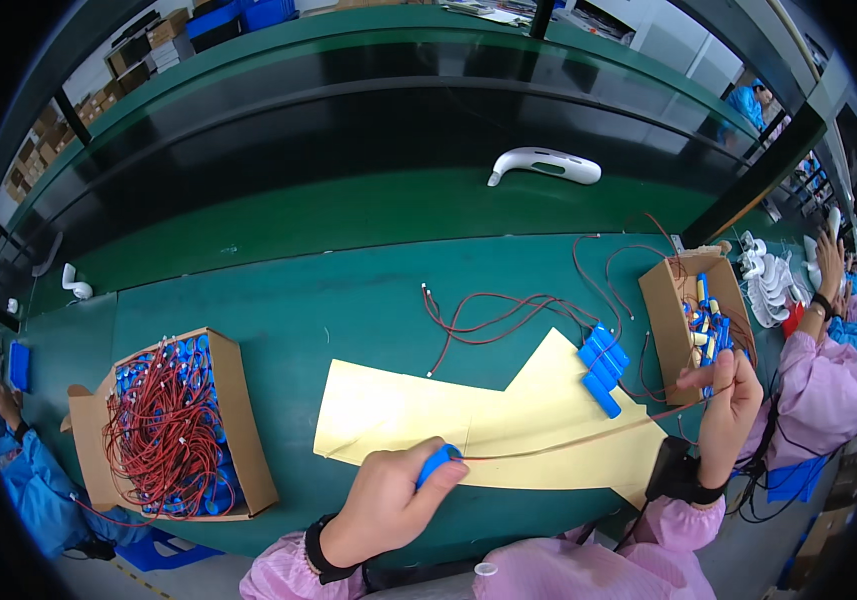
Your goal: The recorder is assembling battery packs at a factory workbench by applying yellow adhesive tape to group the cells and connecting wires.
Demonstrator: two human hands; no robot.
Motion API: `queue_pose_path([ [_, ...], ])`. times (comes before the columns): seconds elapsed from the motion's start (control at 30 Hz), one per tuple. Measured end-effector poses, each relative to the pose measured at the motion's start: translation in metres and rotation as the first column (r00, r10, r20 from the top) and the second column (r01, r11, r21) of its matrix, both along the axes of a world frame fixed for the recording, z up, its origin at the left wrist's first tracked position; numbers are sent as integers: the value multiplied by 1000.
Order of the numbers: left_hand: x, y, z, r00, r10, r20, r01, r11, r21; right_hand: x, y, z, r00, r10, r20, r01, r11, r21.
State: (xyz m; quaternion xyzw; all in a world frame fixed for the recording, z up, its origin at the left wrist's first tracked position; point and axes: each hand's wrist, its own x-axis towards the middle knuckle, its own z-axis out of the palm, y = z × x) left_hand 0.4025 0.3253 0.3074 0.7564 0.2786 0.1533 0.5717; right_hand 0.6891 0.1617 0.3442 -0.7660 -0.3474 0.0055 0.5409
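My left hand (389, 500) is closed around a blue cylindrical battery pack (437, 464), with only one end showing past the thumb. From that end a thin wire lead (559, 447) stretches rightward over the yellow paper (399, 405). Its far part is pinched in the fingers of my right hand (733, 408), which is raised in front of the right-hand box. Several more blue battery packs (604, 360) lie side by side on the paper's upper right, and their red and black leads (494, 298) loop across the green table.
An open carton (249, 430) at left holds many wired battery packs. Another carton (664, 305) at right contains loose blue and yellowish cells. A white curved plastic part (554, 163) rests on the ledge behind. At right sits a co-worker in a pink sleeve (814, 385), near white parts (767, 285).
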Motion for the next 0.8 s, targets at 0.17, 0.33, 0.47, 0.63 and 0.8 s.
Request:
queue_pose_path([
  [0.17, -1, -6, 3, 996, -63, 62, 59, 996, 71, 22, -20, -6, 954, 84, -287, -140, 974, -180],
  [0.33, 0, -4, 2, 998, -25, 61, 20, 997, 77, 13, -11, -1, 963, 71, -260, -128, 969, -210],
  [0.47, -1, -1, -2, 991, 116, 61, -117, 993, 4, 18, -13, -2, 946, 57, -320, -150, 950, -274],
  [0.63, -1, -2, -10, 981, 154, 116, -146, 986, -78, 24, -14, -16, 956, 109, -272, -209, 904, -373],
  [0.8, -3, -1, -11, 981, 155, 116, -148, 987, -62, 13, 17, -26, 982, 188, -3, -173, 902, -396],
])
